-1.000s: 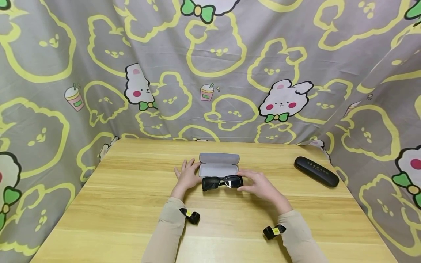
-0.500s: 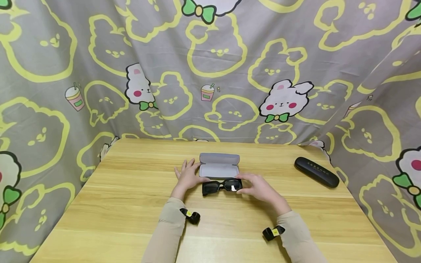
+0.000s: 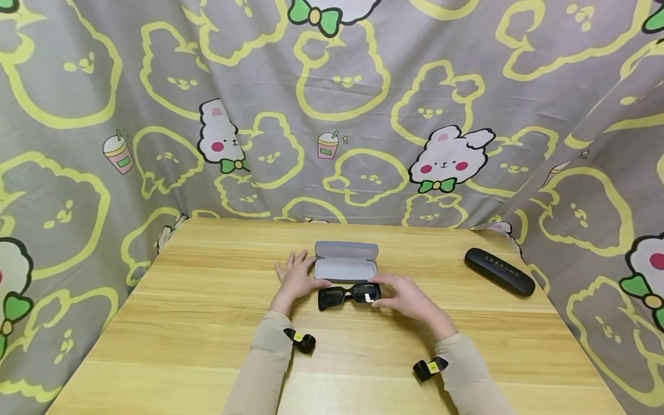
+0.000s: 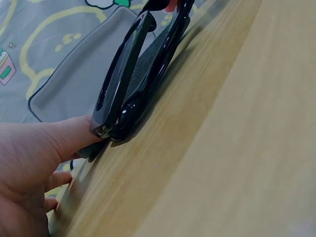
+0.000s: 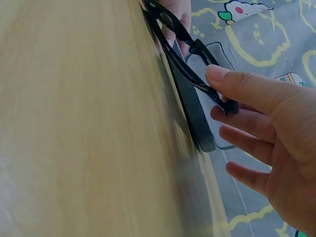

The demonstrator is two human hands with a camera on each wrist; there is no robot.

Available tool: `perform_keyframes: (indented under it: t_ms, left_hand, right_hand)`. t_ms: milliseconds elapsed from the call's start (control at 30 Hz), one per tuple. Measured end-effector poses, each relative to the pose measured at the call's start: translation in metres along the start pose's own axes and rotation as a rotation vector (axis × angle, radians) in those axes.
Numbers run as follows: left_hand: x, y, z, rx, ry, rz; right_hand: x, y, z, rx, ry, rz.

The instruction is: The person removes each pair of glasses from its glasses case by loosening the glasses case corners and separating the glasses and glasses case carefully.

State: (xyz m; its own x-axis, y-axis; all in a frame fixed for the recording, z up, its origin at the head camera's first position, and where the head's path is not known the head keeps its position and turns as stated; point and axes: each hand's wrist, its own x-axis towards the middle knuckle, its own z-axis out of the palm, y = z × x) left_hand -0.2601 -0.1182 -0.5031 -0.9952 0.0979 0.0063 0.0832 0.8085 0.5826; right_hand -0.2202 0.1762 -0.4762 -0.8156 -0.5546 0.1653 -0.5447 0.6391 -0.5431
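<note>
An open glasses case (image 3: 346,269) with a pale grey lining lies on the table, its lid tilted up at the back. Just in front of it are black sunglasses (image 3: 349,295) with dark lenses. My right hand (image 3: 408,295) pinches their right end between thumb (image 5: 217,73) and index finger, the other fingers loosely bent. At the case's left side, my left hand (image 3: 297,280) rests with fingers spread and the thumb (image 4: 74,133) stretched along the front corner, close by the sunglasses' left end. Whether that thumb touches the sunglasses I cannot tell.
Toward the table's right back corner lies a closed black glasses case (image 3: 500,272) with small lettering. The wooden table (image 3: 207,323) ends at a patterned grey curtain (image 3: 280,69) on the back and sides. Small black cameras (image 3: 304,343) sit on both wrists.
The sunglasses have come slightly toward me, off the case's front edge, so more of the case's front shows. My right hand has shifted a little with them; the left hand stays put.
</note>
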Motion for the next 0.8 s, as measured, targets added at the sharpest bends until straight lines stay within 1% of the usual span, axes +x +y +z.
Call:
perform_keyframes:
  t_ms: [133, 233, 400, 800]
  left_hand:
    - [0.0, 0.0, 0.0, 0.0, -0.002, -0.002]
    - [0.0, 0.0, -0.001, -0.001, -0.002, -0.003]
    - [0.0, 0.001, -0.001, 0.005, -0.001, -0.006]
    - [0.0, 0.001, -0.001, 0.012, -0.002, -0.009]
  right_hand:
    - [0.001, 0.0, 0.001, -0.007, -0.002, 0.016]
    - [0.002, 0.0, 0.002, -0.01, -0.012, 0.046]
    - [0.002, -0.002, 0.003, -0.024, -0.019, 0.062]
    - [0.001, -0.014, 0.0, -0.198, 0.007, 0.014]
